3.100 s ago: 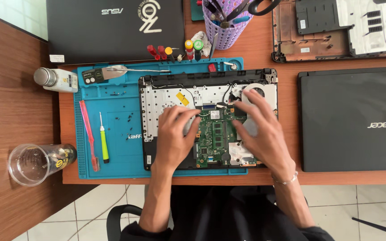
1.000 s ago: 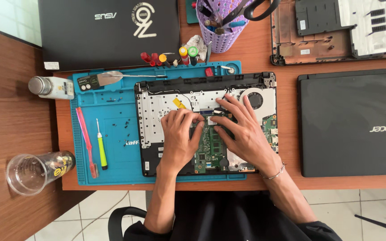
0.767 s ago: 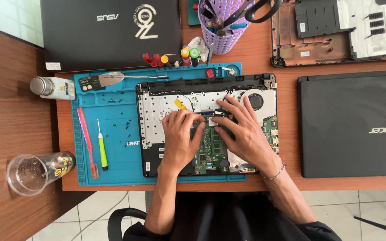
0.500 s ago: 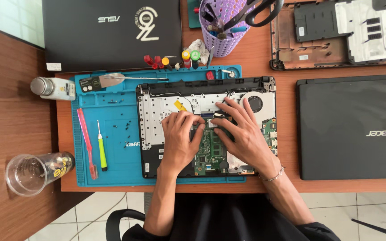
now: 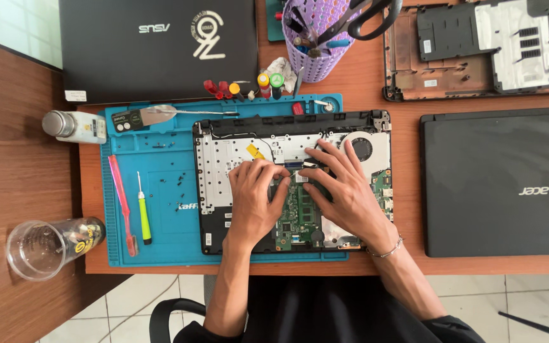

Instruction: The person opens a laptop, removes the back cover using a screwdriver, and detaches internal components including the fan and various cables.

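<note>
Blue work mat (image 5: 160, 190) covers the near left part of a wooden desk (image 5: 376, 101), and an opened laptop base (image 5: 223, 171) lies on the mat's right half, reaching close to its near edge. Both hands rest flat on the exposed green circuit board (image 5: 300, 216) at the base's middle. The left hand (image 5: 255, 200) has its fingers curled and pressing down; the right hand (image 5: 344, 187) is spread wide, fingertips at a small connector. Neither grips a tool. A green screwdriver (image 5: 143, 213) and red pry tool (image 5: 121, 203) lie parallel near the mat's left edge, within reach. Loose screws dot the bare mat between. A closed black laptop (image 5: 500, 181) crowds the right side.
</note>
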